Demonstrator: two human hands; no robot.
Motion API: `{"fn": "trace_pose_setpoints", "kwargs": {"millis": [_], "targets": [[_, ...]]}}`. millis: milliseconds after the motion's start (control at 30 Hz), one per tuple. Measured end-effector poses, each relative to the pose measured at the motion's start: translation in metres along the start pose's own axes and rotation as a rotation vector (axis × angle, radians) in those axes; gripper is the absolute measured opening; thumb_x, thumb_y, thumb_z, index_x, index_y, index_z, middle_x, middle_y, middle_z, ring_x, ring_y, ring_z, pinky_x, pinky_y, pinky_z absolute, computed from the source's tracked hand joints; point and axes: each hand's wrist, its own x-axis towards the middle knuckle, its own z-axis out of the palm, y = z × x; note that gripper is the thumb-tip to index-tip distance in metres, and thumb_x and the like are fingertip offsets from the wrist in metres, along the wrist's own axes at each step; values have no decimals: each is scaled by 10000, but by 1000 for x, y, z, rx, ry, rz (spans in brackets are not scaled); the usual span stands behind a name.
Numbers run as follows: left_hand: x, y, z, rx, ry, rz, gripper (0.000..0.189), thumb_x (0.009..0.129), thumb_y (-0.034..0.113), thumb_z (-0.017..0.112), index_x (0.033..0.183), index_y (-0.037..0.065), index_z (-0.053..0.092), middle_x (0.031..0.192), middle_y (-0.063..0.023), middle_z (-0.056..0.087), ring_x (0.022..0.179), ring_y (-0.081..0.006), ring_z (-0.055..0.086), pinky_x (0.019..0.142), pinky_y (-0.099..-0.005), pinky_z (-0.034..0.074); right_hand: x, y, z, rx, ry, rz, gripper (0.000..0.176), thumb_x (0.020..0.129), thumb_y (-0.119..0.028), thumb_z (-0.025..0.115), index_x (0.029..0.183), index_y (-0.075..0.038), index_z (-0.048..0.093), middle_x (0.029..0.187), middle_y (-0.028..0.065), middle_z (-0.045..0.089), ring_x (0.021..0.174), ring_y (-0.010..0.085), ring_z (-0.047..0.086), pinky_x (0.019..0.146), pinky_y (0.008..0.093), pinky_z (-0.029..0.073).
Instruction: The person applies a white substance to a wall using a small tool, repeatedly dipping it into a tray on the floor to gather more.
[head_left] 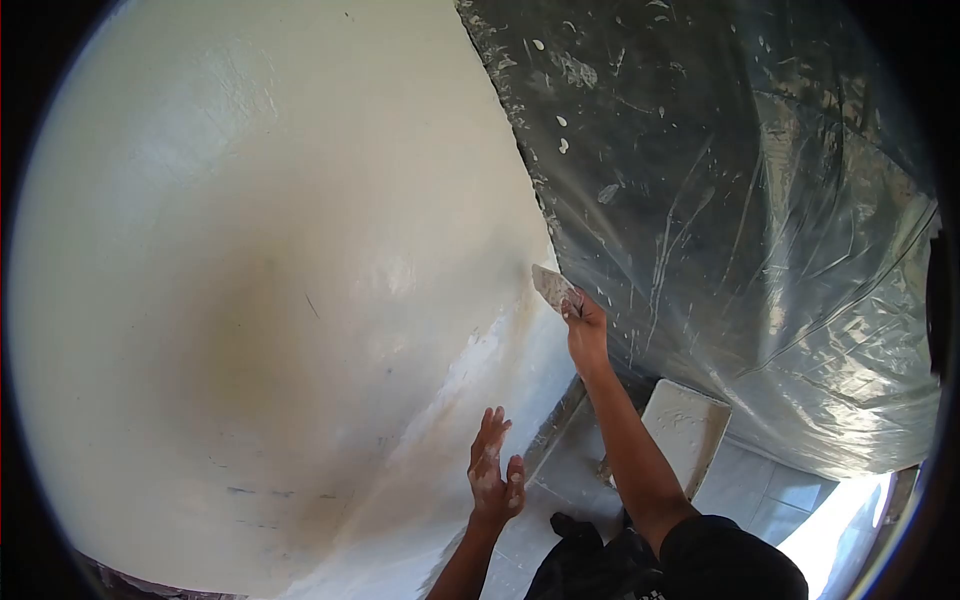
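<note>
My right hand grips a putty knife, whose flat, plaster-smeared blade lies at the right edge of the cream-coloured wall, beside the dark plastic sheet. The knife's handle is mostly hidden by my fingers. Lower down, my left hand is raised in front of the wall with its fingers apart and nothing in it. White smears coat its fingers and palm. Between the hands and the wall's lower part runs a whiter, rougher band of plaster.
Dark plastic sheeting, spotted with white splashes, hangs along the right side. A white rectangular tray with plaster residue stands on the grey tiled floor, just right of my right forearm. Bright light enters at the lower right.
</note>
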Motion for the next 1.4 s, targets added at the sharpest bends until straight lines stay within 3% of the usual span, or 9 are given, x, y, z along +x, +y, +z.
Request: {"fn": "trace_pose_setpoints", "kwargs": {"millis": [200, 300, 433, 667, 733, 933, 1100, 1200, 1400], "targets": [[-1, 0, -30, -56, -1, 27, 380, 982, 137, 481, 1287, -81, 538, 1408, -294, 534, 1342, -483, 484, 1073, -520, 441, -48, -8, 57, -269, 62, -184, 378, 961, 72, 528, 1308, -32, 636, 1140, 93, 698, 1051, 108, 598, 912, 263, 472], [1, 3, -49, -50, 13, 76, 374, 953, 100, 460, 1269, -85, 533, 1371, -311, 551, 1312, -502, 505, 1073, -529, 440, -86, 9, 88, -512, 121, -482, 448, 886, 116, 555, 1295, -40, 650, 1284, 158, 668, 1199, 292, 616, 1029, 357, 466], [0, 7, -75, 65, 67, 114, 395, 862, 64, 467, 1207, -116, 532, 1279, -352, 577, 1221, -517, 569, 1028, -522, 468, -179, 25, 120, -545, 53, -432, 468, 859, 132, 547, 1269, -56, 671, 1304, 142, 665, 1226, 352, 595, 1073, 406, 447], [-14, 3, -93, 130, 142, 89, 432, 960, 161, 384, 1273, -107, 510, 1360, -351, 535, 1288, -497, 525, 1080, -528, 425, -102, -9, 104, -399, 241, -390, 547, 809, 180, 519, 1310, -10, 629, 1329, 166, 640, 1259, 388, 565, 1086, 423, 424], [-12, 5, -96, 146, 153, 73, 417, 940, 155, 414, 1255, -97, 520, 1343, -353, 541, 1271, -504, 536, 1063, -529, 439, -93, 10, 121, -447, 215, -483, 560, 804, 184, 514, 1323, -2, 615, 1346, 176, 625, 1283, 405, 539, 1104, 436, 404], [7, 17, -108, 236, 172, 104, 425, 970, 205, 401, 1281, -66, 503, 1352, -342, 534, 1295, -504, 514, 1073, -569, 426, -222, 10, 123, -343, -108, -269, 444, 884, 133, 568, 1281, -47, 658, 1321, 135, 653, 1331, 330, 529, 1116, 409, 412], [-3, 26, -116, 278, 226, 163, 430, 978, 215, 385, 1281, -69, 496, 1350, -340, 538, 1294, -512, 510, 1075, -577, 421, -103, -8, 92, -296, 148, -399, 522, 887, 176, 459, 1356, -14, 588, 1399, 174, 587, 1330, 333, 533, 1104, 381, 429], [-8, 35, -123, 303, 208, 173, 429, 978, 214, 384, 1277, -73, 495, 1340, -340, 543, 1293, -519, 506, 1076, -582, 419, -64, 6, 100, -325, 214, -439, 528, 842, 160, 507, 1339, 6, 595, 1373, 194, 599, 1337, 397, 501, 1140, 440, 382], [4, 43, -133, 306, 192, 174, 414, 972, 179, 379, 1263, -89, 499, 1332, -343, 545, 1295, -523, 503, 1081, -579, 415, -221, 29, 131, -335, -140, -301, 429, 853, 136, 566, 1224, -51, 671, 1325, 151, 643, 1341, 381, 502, 1131, 459, 373]]}}
